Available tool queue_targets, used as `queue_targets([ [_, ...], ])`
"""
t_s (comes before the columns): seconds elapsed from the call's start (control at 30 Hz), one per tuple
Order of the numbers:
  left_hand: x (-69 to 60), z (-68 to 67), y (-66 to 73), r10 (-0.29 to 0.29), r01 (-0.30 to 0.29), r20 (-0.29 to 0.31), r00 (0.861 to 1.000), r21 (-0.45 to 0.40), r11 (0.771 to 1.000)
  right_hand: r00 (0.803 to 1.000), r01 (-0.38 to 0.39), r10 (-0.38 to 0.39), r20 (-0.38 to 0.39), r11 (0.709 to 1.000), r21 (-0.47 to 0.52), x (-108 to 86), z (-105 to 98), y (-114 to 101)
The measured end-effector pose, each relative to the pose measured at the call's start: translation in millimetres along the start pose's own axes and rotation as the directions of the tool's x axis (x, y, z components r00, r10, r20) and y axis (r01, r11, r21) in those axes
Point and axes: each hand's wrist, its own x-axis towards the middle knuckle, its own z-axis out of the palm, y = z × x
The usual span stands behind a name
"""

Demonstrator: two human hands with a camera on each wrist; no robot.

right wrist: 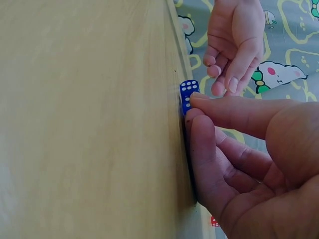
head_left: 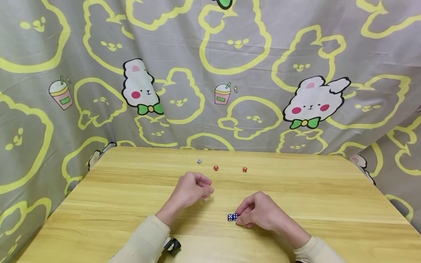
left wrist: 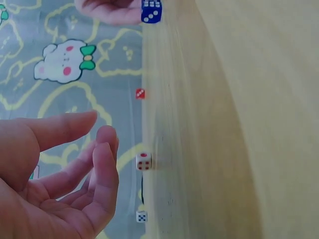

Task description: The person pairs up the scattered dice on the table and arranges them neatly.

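At a wooden table [head_left: 115, 212], a person's right hand [head_left: 261, 212] pinches a blue die [head_left: 235, 216] between thumb and fingers, close beside a second blue die [head_left: 230, 217], about midway between the table's left and right edges. The left hand [head_left: 191, 190] hovers farther forward, fingers loosely curved, only a narrow gap between thumb and forefinger. A white die with red spots [left wrist: 143, 161] sits near it. Toward the far edge lie two red dice [head_left: 245, 170] and another white die [head_left: 199, 161].

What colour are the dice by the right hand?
Blue dice with white dots, clearest in the right wrist view.
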Motion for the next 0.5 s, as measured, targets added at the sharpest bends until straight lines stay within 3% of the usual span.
queue_targets([
  [0.2,7.8,-5.4,-3.1,-0.03,0.028,-0.045,0.999,-0.039,0.999,1.0,-0.007,0.007,-0.007,1.0,-0.008,-0.3,-1,-1],
  [0.5,19.1,-11.2,-6.9,-0.1,0.096,-0.057,0.993,-0.059,0.994,1.0,0.001,-0.001,-0.003,1.0,-0.005,0.3,0,1],
])
